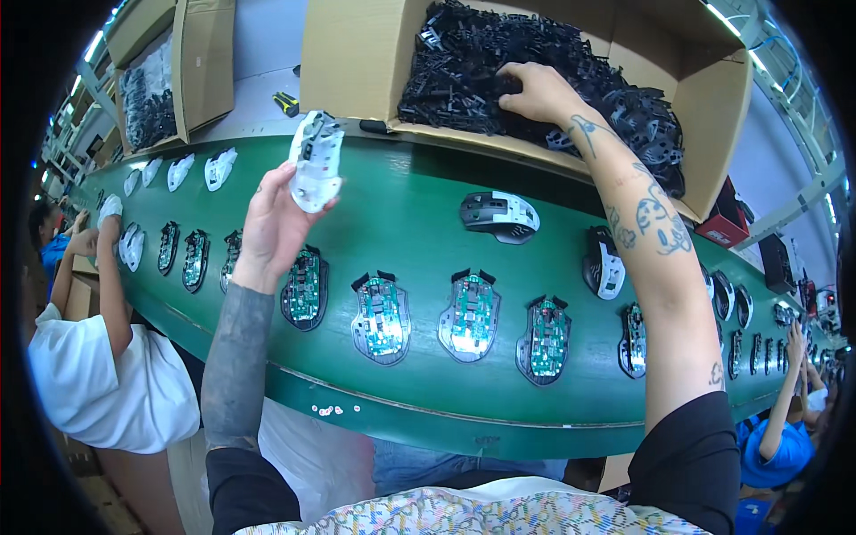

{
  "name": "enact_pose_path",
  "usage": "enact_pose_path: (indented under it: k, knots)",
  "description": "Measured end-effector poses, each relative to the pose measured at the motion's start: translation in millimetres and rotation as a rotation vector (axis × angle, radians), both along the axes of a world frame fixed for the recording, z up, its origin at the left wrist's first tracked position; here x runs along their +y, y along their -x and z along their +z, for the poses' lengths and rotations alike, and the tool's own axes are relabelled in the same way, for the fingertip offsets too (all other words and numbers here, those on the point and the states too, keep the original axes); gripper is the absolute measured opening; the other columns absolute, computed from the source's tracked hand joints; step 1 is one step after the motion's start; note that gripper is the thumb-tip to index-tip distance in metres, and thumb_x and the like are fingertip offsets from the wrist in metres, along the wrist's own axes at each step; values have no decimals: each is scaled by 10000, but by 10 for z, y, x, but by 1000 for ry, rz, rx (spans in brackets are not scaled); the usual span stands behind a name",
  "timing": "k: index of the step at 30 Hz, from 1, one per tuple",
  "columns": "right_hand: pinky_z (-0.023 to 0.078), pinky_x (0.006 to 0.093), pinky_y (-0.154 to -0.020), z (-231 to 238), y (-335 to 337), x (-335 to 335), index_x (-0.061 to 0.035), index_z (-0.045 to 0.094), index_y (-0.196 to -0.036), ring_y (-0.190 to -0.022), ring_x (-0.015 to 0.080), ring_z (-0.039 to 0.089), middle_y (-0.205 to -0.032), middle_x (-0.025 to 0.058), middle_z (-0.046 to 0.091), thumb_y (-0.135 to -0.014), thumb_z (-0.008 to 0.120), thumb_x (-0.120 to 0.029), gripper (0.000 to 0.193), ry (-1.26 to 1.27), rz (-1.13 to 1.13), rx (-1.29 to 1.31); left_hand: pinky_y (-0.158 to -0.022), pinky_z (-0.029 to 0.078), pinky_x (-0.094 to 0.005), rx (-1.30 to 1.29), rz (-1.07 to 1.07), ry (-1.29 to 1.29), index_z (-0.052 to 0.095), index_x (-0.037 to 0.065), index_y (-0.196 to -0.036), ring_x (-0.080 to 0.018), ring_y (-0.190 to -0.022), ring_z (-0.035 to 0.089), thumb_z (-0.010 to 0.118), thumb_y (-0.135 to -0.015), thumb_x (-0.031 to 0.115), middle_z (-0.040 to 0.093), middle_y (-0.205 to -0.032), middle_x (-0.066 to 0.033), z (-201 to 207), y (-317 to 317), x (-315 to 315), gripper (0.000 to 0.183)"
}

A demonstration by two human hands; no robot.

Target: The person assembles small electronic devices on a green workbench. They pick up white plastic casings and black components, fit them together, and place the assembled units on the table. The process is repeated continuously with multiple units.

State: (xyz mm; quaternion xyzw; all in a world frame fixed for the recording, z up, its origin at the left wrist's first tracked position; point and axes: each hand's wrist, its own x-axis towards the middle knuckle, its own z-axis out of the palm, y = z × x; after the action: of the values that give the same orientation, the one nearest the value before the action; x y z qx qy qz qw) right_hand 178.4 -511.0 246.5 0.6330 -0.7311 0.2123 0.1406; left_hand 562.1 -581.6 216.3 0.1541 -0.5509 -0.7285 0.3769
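My left hand point(273, 223) is raised above the green bench, closed around the lower end of a white computer mouse shell point(317, 174). The shell is tilted upright, its hollow inner side showing. At the far right, my right hand point(542, 93) reaches into a large cardboard box point(349, 61) heaped with small black plastic parts point(477, 45). Its thumb and forefinger are apart over the parts, with nothing visible between them; the other fingers are partly hidden. Below lie mouse bases with green circuit boards point(381, 319), in a row along the bench.
A mouse with a white-and-black shell point(501, 217) lies on the green bench point(419, 392), another point(604, 263) beside my right forearm. More white shells point(220, 168) sit at the left. A yellow-black cutter point(286, 103) is behind. Co-workers point(116, 366) work at both sides.
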Motion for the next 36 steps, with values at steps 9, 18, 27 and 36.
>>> enact_pose_path:
  k: [9, 18, 27, 36]
  knots:
    - [510, 402, -819, 73, -55, 352, -96, 580, -1215, -894, 245, 634, -1053, 95, 648, -823, 699, -328, 471, 392, -120, -741, -723, 570, -365, 89, -170, -255, 513, 66, -1186, -280, -955, 650, 570, -916, 317, 623, -1004, -106, -171, 775, 922, 374]
    - [333, 456, -972, 85, -64, 320, -114, 500, -1131, -873, 218, 612, -997, 61, 600, -925, 534, -243, 245, 930, 271, -2119, -717, 554, -332, 105, -296, -297, 512, 63, -1205, -270, -946, 656, 526, -933, 358, 637, -1057, -122, -478, 1172, 1368, 402]
    - [541, 383, -733, -104, -304, 719, 15, 466, -1032, -899, 299, 570, -1005, 160, 497, -834, 588, -71, 248, 768, 629, -2240, -683, 533, -294, -4, -182, -190, 515, 89, -1201, -201, -930, 654, 580, -914, 377, 649, -1048, -89, -650, 1020, 1212, 411]
    - [562, 399, -766, -627, -920, 1703, -6, 472, -1153, -932, 314, 606, -1022, 182, 556, -803, 485, -97, 362, 645, 704, -2312, -734, 535, -321, 62, -304, -206, 509, 71, -1204, -229, -939, 650, 644, -882, 297, 626, -1057, -75, -661, 1012, 1421, 416]
